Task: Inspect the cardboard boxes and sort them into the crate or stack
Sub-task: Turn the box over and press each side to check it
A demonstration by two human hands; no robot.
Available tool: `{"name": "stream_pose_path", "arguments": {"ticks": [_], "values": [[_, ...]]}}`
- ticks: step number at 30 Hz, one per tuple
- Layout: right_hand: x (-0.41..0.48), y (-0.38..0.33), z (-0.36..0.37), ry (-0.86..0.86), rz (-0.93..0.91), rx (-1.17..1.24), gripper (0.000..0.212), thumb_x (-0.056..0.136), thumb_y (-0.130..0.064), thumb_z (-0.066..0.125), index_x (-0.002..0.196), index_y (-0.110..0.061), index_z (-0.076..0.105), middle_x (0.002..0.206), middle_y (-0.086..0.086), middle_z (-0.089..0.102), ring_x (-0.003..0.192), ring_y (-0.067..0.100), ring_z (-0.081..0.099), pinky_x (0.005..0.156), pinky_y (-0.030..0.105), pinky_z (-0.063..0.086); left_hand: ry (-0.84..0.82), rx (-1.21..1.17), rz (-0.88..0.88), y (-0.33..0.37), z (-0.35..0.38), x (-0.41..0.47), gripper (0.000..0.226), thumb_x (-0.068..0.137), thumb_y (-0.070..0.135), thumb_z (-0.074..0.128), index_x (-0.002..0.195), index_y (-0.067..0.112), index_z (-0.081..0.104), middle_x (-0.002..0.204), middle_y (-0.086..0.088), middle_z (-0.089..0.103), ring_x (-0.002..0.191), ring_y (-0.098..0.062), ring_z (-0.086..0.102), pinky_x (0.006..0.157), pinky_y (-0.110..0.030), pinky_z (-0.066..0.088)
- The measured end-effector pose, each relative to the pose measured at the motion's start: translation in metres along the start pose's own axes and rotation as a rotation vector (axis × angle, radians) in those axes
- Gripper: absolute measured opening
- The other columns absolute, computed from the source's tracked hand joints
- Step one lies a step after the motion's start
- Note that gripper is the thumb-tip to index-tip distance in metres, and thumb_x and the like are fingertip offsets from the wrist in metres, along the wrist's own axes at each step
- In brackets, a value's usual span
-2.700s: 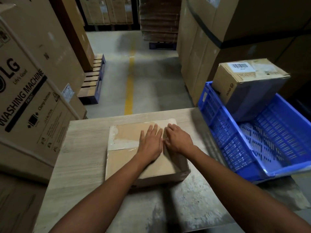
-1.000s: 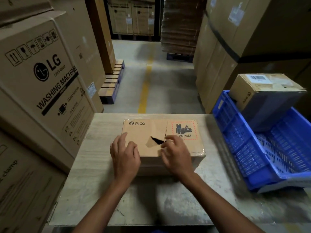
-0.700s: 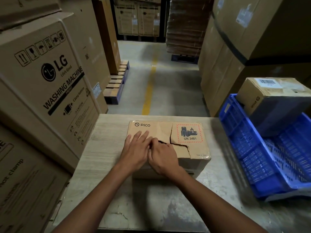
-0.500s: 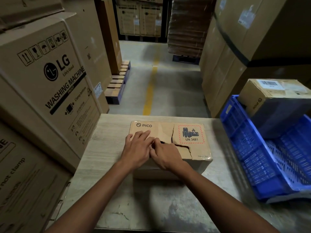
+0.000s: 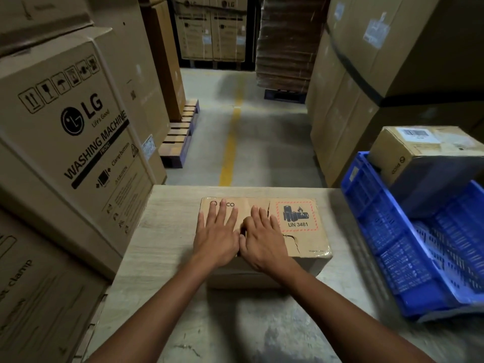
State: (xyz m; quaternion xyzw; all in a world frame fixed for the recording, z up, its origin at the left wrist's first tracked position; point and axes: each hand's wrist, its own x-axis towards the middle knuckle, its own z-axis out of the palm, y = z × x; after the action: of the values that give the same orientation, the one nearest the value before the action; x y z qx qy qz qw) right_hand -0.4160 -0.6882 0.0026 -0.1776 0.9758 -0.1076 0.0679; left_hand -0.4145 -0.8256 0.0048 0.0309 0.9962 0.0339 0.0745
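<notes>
Left hand (image 5: pixel 215 238) and right hand (image 5: pixel 263 243) lie flat, fingers (image 5: pixel 222 213) spread, on torn cardboard box (image 5: pixel 306 239), centre frame on bench (image 5: pixel 162 231).

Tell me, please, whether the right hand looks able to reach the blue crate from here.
Probably yes: the right hand lies flat on the torn box, and only bare table separates that box from the blue crate at its right.

The left hand (image 5: pixel 216 238) and right hand (image 5: pixel 262 241), earlier bunched at the tear, are now lying flat, fingers spreading across the top of the cardboard box (image 5: pixel 307 244).
</notes>
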Motion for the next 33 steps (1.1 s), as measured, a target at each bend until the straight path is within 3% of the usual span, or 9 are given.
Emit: {"name": "stream_pose_path", "arguments": {"ticks": [4,8,10,12,17,23,28,30,33], "values": [[0.005,0.015,-0.013,-0.015,-0.066,-0.027,0.059,0.096,-0.046,0.025,0.128,-0.008,0.056,0.157,0.019,0.035,0.146,0.033,0.030,0.120,0.048,0.025,-0.002,-0.002,-0.056,0.011,-0.010,0.004,0.060,0.103,0.046,0.027,0.157,0.027,0.011,0.166,-0.008,-0.001,0.152,-0.033,-0.005,0.120,-0.055,0.002],[0.006,0.032,-0.032,0.146,-0.032,0.107,0.025,0.091,-0.031,0.051,0.093,-0.010,0.065,0.102,0.008,0.065,0.102,0.027,0.058,0.086,0.043,0.051,0.115,-0.104,0.001,0.036,-0.018,0.014,0.047,0.103,0.039,0.033,0.145,0.020,0.039,0.157,-0.011,0.030,0.146,-0.031,0.022,0.117,-0.050,0.024],[0.004,0.043,-0.031,0.168,0.067,0.034,0.036,0.095,-0.040,0.051,0.119,-0.017,0.061,0.133,0.009,0.059,0.128,0.029,0.050,0.103,0.043,0.044,0.114,-0.235,0.116,0.053,-0.017,0.021,0.046,0.105,0.031,0.030,0.149,0.020,0.036,0.161,-0.007,0.027,0.149,-0.025,0.019,0.120,-0.047,0.020],[-0.001,0.058,-0.024,0.107,0.182,-0.016,0.058,0.098,-0.051,0.043,0.148,-0.023,0.039,0.164,0.011,0.024,0.152,0.030,0.019,0.120,0.053,0.019,0.066,-0.252,0.181,0.068,-0.011,0.025,0.050,0.106,0.029,0.027,0.155,0.021,0.025,0.165,-0.002,0.017,0.152,-0.022,0.009,0.122,-0.048,0.011],[-0.006,0.081,-0.011,-0.005,0.228,-0.082,0.076,0.098,-0.067,0.022,0.160,-0.032,-0.002,0.168,0.003,-0.013,0.154,0.029,-0.014,0.118,0.059,-0.009,0.026,-0.110,0.174,0.077,0.005,0.033,0.056,0.105,0.032,0.023,0.159,0.024,0.011,0.167,0.003,0.000,0.153,-0.023,-0.005,0.121,-0.054,0.001],[-0.013,0.086,-0.028,0.062,0.162,-0.035,0.056,0.103,-0.049,0.032,0.156,-0.032,0.029,0.167,0.006,0.016,0.154,0.030,0.011,0.121,0.052,0.011,-0.001,-0.155,0.141,0.085,-0.003,0.032,0.055,0.105,0.042,0.022,0.157,0.025,0.020,0.166,0.001,0.006,0.153,-0.025,0.000,0.119,-0.055,0.004],[-0.038,0.073,-0.013,0.355,0.308,-0.016,0.031,0.081,-0.037,0.069,0.108,-0.021,0.069,0.126,0.008,0.062,0.116,0.030,0.054,0.092,0.043,0.040,0.052,-0.145,0.194,0.096,-0.014,0.011,0.040,0.101,0.035,0.034,0.131,0.019,0.055,0.146,-0.009,0.046,0.134,-0.030,0.041,0.105,-0.048,0.039],[-0.044,0.070,-0.001,0.482,0.344,-0.012,0.013,0.083,-0.028,0.063,0.091,-0.018,0.065,0.106,0.007,0.062,0.097,0.028,0.054,0.078,0.039,0.039,0.168,-0.174,0.205,0.099,-0.009,-0.002,0.033,0.099,0.037,0.038,0.114,0.018,0.062,0.123,-0.005,0.056,0.114,-0.026,0.050,0.087,-0.043,0.046],[-0.049,0.067,0.012,0.576,0.340,0.001,0.025,0.089,-0.033,0.039,0.093,-0.019,0.060,0.103,0.004,0.060,0.093,0.024,0.051,0.079,0.036,0.041,0.245,-0.258,0.192,0.100,0.007,-0.012,0.040,0.099,0.042,0.028,0.108,0.021,0.061,0.114,-0.002,0.052,0.104,-0.022,0.049,0.081,-0.040,0.049]]}}
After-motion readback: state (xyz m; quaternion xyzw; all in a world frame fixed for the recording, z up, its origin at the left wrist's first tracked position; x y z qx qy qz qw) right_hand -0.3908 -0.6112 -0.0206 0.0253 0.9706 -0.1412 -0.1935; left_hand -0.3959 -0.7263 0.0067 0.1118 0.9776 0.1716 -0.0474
